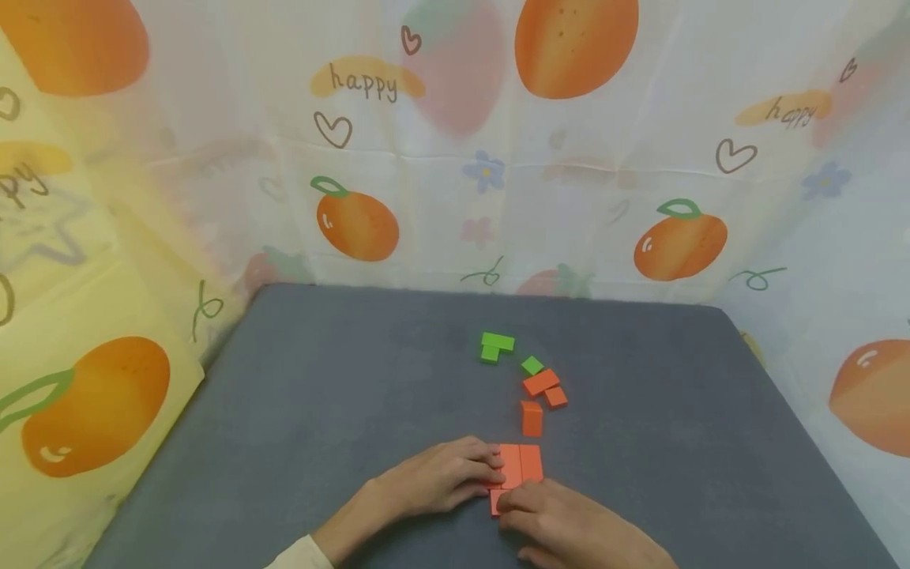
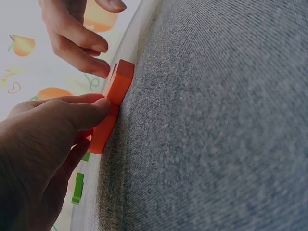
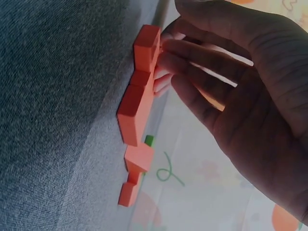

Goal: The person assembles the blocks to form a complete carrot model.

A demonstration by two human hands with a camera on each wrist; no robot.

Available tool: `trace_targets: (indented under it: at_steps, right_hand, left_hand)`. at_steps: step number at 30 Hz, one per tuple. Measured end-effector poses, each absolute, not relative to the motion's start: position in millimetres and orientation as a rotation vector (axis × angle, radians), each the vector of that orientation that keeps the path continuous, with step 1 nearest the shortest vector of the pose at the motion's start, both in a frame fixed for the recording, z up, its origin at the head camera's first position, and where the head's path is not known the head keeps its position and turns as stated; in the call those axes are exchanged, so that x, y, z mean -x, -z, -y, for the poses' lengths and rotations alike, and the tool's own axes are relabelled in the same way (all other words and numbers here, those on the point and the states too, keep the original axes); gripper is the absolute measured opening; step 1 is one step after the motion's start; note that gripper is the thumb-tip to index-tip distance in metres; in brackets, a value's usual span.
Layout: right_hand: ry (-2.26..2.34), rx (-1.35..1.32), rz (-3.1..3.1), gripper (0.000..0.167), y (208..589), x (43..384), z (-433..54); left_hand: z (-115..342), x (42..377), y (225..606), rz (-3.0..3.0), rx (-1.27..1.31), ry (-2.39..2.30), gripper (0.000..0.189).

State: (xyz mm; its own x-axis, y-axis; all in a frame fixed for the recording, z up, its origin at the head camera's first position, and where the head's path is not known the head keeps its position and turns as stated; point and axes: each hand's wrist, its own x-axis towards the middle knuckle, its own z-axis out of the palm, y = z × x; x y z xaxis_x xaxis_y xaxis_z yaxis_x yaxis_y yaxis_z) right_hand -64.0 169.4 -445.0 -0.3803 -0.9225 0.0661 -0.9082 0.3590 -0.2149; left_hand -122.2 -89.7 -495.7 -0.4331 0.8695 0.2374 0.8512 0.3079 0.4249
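Several orange blocks lie joined flat on the table. Two upright-lying oblong ones, a left orange block (image 1: 510, 465) and a right orange block (image 1: 531, 461), are side by side in the head view. My left hand (image 1: 455, 474) holds the left side of the group, its thumb and fingers at the edge of an orange block (image 2: 104, 131) in the left wrist view. A front orange block (image 1: 495, 504) sticks out toward me, partly hidden by my right hand (image 1: 569, 521). The right hand's loosely bent fingers (image 3: 192, 60) touch or hover at the group; contact is hard to tell.
Beyond the group stands an orange block (image 1: 532, 420). Farther back lie a slanted orange block (image 1: 542, 382), a small orange block (image 1: 556, 397), a small green block (image 1: 532, 365) and a green T-like pair (image 1: 498, 343). A fruit-print curtain (image 1: 441, 197) surrounds the grey table (image 1: 320, 379).
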Motion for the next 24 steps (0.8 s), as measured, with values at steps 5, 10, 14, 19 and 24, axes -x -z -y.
trace_targets:
  at_steps: [5,10,14,19,24]
  right_hand:
    - [0.293,1.733,-2.502,0.027,444.8,62.6,-166.6]
    - [0.267,1.693,-2.49,0.027,444.9,61.6,-165.3]
    - [0.272,1.683,-2.485,0.027,444.5,61.8,-165.7]
    - [0.274,1.682,-2.478,0.027,443.7,62.1,-166.2]
    - [0.271,1.686,-2.475,0.027,443.0,62.7,-166.3]
  left_hand:
    - [90.3,122.8,496.0,-2.499,-1.637,-0.801,0.026]
    - [90.4,123.3,496.9,-2.487,-1.619,-0.803,0.027]
    - [89.6,123.6,496.3,-2.476,-1.605,-0.806,0.026]
    - [89.2,123.7,495.1,-2.463,-1.607,-0.806,0.027]
    - [89.2,123.7,494.8,-2.47,-1.614,-0.81,0.027]
